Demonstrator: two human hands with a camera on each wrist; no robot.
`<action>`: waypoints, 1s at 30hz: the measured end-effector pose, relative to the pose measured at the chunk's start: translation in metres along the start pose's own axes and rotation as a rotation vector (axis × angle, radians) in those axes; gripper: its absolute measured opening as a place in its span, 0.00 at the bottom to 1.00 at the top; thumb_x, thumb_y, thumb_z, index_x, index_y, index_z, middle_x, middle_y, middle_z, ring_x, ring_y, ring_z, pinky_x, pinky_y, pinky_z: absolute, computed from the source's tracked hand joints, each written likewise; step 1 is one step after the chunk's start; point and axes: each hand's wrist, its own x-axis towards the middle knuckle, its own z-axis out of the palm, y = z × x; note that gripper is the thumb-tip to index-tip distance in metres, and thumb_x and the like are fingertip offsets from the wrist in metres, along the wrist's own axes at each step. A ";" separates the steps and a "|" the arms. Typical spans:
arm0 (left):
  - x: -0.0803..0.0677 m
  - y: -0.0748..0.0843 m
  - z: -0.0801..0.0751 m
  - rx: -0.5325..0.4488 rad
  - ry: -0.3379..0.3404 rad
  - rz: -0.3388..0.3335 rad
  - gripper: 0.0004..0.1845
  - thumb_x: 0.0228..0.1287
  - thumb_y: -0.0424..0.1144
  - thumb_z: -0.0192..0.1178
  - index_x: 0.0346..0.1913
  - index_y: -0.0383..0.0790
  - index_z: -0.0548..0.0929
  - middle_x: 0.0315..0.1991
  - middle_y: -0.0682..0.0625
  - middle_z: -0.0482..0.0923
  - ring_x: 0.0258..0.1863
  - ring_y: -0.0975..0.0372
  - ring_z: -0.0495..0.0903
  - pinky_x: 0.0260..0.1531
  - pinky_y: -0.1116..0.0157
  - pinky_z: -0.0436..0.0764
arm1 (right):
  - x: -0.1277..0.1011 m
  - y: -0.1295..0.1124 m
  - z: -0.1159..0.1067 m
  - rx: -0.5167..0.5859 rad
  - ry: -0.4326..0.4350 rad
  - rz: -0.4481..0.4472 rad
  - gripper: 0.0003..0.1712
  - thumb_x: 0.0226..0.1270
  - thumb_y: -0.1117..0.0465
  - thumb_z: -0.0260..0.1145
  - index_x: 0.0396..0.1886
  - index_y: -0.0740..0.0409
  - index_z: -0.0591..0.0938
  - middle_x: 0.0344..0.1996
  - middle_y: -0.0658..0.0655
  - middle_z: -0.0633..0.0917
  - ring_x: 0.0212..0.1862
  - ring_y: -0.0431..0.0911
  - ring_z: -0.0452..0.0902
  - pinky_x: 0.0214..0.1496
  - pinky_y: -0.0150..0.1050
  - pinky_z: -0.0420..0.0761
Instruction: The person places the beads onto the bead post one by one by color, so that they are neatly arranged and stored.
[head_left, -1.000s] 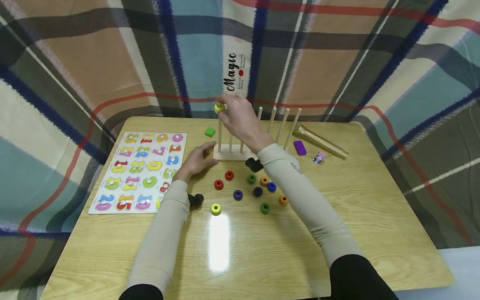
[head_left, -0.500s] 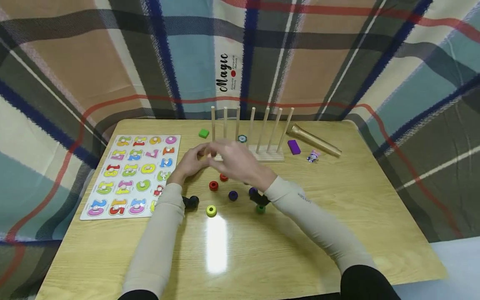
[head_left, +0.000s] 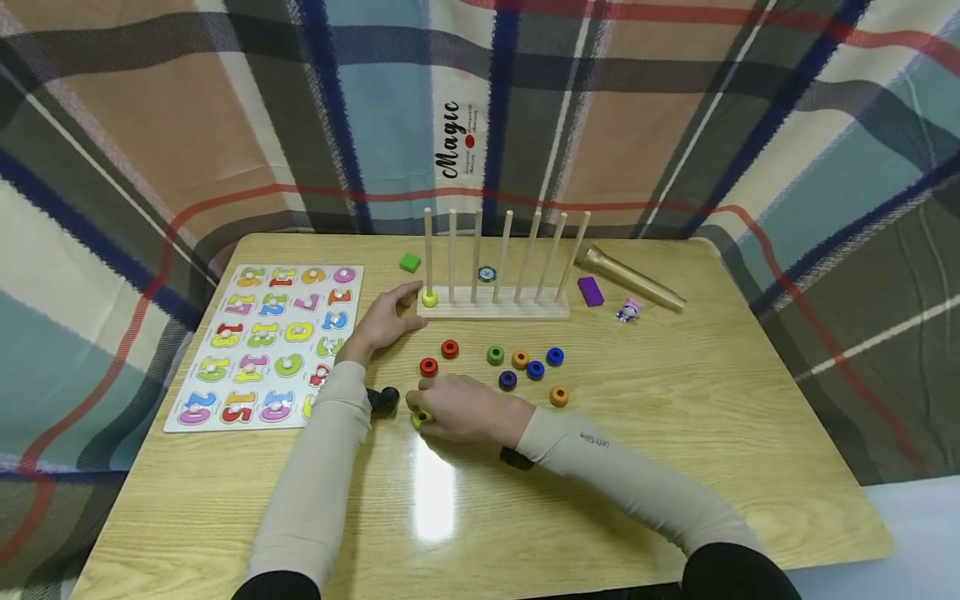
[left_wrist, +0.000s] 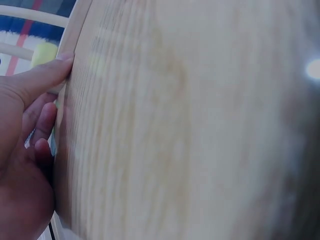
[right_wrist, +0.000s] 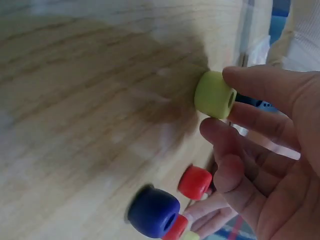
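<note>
My right hand point(head_left: 468, 408) pinches a yellow bead point(right_wrist: 214, 95) that sits on the table; the thumb and a finger touch its sides in the right wrist view. My left hand point(head_left: 386, 321) holds the left end of a wooden peg stand point(head_left: 491, 310), thumb at the front edge and fingers at the end. Another yellow bead point(head_left: 429, 299) is at the bottom of the stand's leftmost peg. The other pegs carry no beads. Loose beads lie before the stand: red point(head_left: 449, 349), green point(head_left: 496, 355), orange point(head_left: 558, 396) and blue point(head_left: 555, 357).
A number puzzle board point(head_left: 258, 350) lies at the left. Behind the stand are a green block point(head_left: 409, 262) and a small round dial point(head_left: 487, 273). To its right lie a purple block point(head_left: 590, 292), a small figurine point(head_left: 628, 311) and a gold tube point(head_left: 633, 279).
The first yellow bead has gone from the top of the leftmost peg to its base. My right hand has left the stand and come down toward me to the second yellow bead.
</note>
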 end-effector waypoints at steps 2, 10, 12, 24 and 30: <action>0.001 0.001 0.001 0.002 0.003 0.007 0.40 0.75 0.38 0.68 0.85 0.44 0.63 0.71 0.31 0.72 0.71 0.41 0.70 0.73 0.41 0.69 | -0.001 0.001 0.000 0.011 0.007 -0.007 0.08 0.75 0.56 0.72 0.48 0.54 0.87 0.40 0.51 0.85 0.34 0.38 0.79 0.34 0.33 0.80; 0.002 0.000 0.002 0.018 -0.009 0.022 0.39 0.76 0.37 0.66 0.84 0.42 0.63 0.70 0.30 0.72 0.71 0.39 0.70 0.75 0.39 0.66 | 0.000 0.027 -0.051 0.133 0.234 0.031 0.16 0.75 0.61 0.74 0.58 0.60 0.87 0.49 0.57 0.88 0.42 0.45 0.87 0.43 0.33 0.86; 0.002 -0.001 0.001 0.015 -0.007 0.014 0.38 0.76 0.37 0.66 0.84 0.42 0.64 0.70 0.30 0.73 0.72 0.39 0.70 0.76 0.39 0.65 | 0.003 0.037 -0.072 0.149 0.349 0.071 0.17 0.75 0.61 0.73 0.60 0.62 0.86 0.50 0.58 0.88 0.38 0.44 0.86 0.39 0.31 0.85; -0.002 -0.004 0.001 0.032 0.005 0.011 0.40 0.75 0.38 0.69 0.84 0.43 0.63 0.71 0.29 0.72 0.73 0.38 0.69 0.77 0.39 0.64 | 0.032 0.074 -0.153 0.159 0.729 0.238 0.18 0.81 0.60 0.67 0.64 0.59 0.85 0.58 0.58 0.83 0.39 0.44 0.83 0.44 0.37 0.84; -0.001 -0.003 0.001 0.032 0.007 0.024 0.40 0.76 0.38 0.68 0.85 0.42 0.63 0.72 0.29 0.72 0.74 0.39 0.69 0.78 0.40 0.64 | 0.040 0.075 -0.155 0.139 0.701 0.306 0.19 0.82 0.57 0.66 0.67 0.57 0.85 0.57 0.58 0.82 0.44 0.46 0.86 0.47 0.37 0.85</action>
